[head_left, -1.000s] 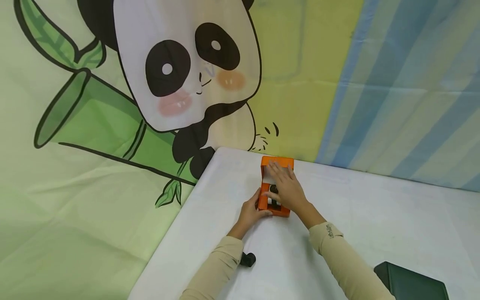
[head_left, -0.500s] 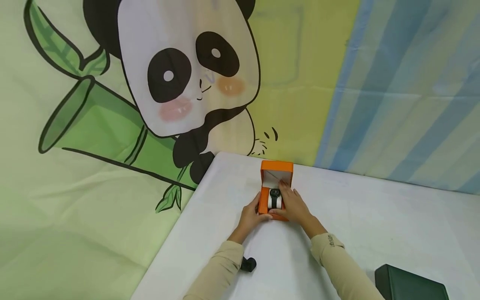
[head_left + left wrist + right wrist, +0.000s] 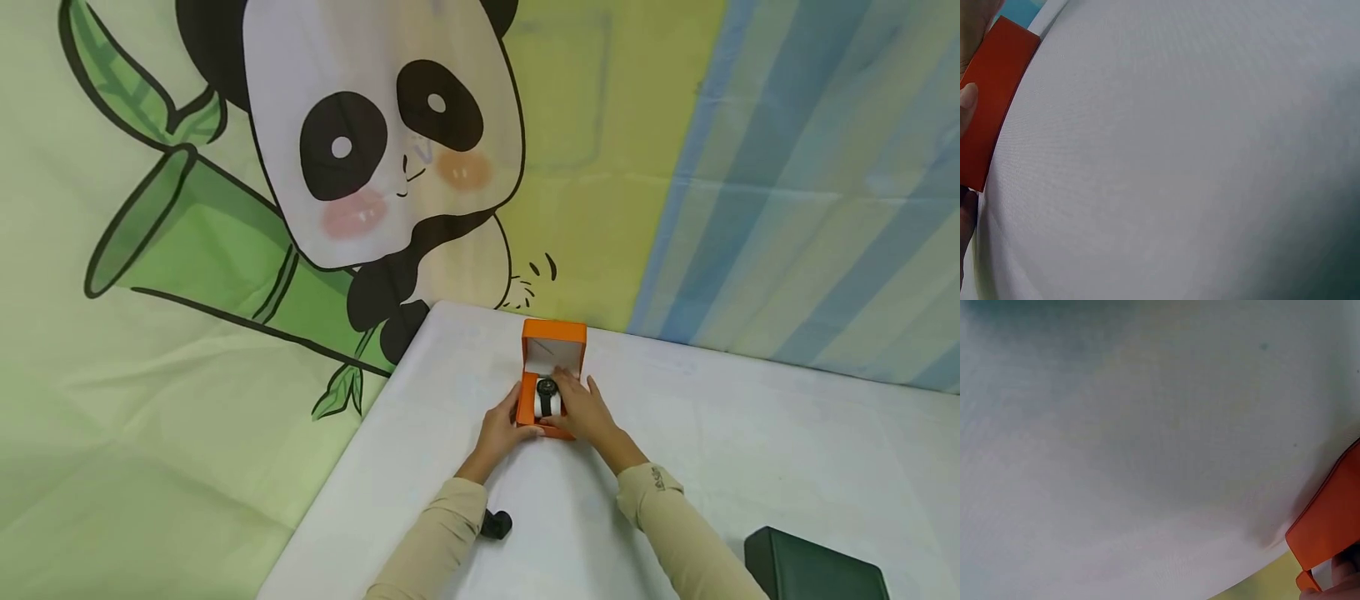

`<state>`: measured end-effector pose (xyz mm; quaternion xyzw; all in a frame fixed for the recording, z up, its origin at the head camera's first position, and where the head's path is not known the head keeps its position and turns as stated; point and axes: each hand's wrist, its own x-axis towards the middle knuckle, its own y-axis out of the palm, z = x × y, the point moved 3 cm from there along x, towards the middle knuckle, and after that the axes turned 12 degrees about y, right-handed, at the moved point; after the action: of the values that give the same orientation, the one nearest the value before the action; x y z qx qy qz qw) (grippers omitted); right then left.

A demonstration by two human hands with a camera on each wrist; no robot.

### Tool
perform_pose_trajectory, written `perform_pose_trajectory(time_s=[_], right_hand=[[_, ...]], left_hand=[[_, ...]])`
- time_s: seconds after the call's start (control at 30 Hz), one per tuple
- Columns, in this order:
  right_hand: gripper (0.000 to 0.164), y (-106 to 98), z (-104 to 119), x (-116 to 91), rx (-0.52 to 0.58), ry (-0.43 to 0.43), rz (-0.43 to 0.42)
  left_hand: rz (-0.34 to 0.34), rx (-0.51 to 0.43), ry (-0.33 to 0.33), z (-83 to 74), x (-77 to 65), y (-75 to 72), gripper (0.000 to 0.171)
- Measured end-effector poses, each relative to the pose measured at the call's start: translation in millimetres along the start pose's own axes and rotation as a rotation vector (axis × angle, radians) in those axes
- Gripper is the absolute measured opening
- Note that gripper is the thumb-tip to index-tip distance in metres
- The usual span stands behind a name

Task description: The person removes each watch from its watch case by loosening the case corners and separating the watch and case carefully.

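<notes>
An orange watch box point(image 3: 528, 407) stands on the white table with its lid point(image 3: 553, 330) raised, showing a pale lining. Inside lies a black wristwatch point(image 3: 546, 403) wrapped on a white cushion. My left hand point(image 3: 498, 432) grips the box's left side, its thumb on the front wall, as the left wrist view shows with the thumb point(image 3: 967, 105) against the orange wall. My right hand point(image 3: 589, 413) reaches in from the right, thumb at the front end of the cushion and fingers at the far end, pinching the watch. The right hand hides the box's right half.
A small black object point(image 3: 497, 525) lies on the table beside the left sleeve, partly covered. At the lower right is a dark green case point(image 3: 813, 567). A panda-printed wall covering point(image 3: 420, 167) rises behind the table point(image 3: 720, 417).
My right hand has come down from in front of the raised lid into the box, at the watch. The watch has shifted slightly left. The left hand keeps its hold on the box.
</notes>
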<state>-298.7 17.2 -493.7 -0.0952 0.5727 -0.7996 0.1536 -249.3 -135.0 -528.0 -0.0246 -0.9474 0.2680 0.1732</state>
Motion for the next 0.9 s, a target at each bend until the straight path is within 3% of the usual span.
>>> perform_pose_trajectory(time_s=[0.17, 0.33, 0.63, 0.77, 0.9], right_hand=[[0.081, -1, 0, -4, -0.040, -0.022, -0.003], [0.079, -6, 2, -4, 0.009, -0.012, 0.010], [0.076, -40, 2, -11, 0.111, -0.022, 0.001], [0.075, -54, -2, -20, 0.157, -0.004, -0.018], [0.076, -62, -6, -33, 0.181, 0.008, -0.046]], left_hand=[[-0.002, -0.011, -0.029, -1.4, -2.3, -0.3, 0.093], [0.003, -0.006, -0.010, -1.3, -0.5, -0.4, 0.093], [0.024, 0.006, -0.004, -2.5, 3.5, 0.0, 0.093], [0.062, 0.011, -0.041, -1.9, 3.5, 0.2, 0.095], [0.142, 0.025, -0.083, -2.2, 3.2, -1.8, 0.101]])
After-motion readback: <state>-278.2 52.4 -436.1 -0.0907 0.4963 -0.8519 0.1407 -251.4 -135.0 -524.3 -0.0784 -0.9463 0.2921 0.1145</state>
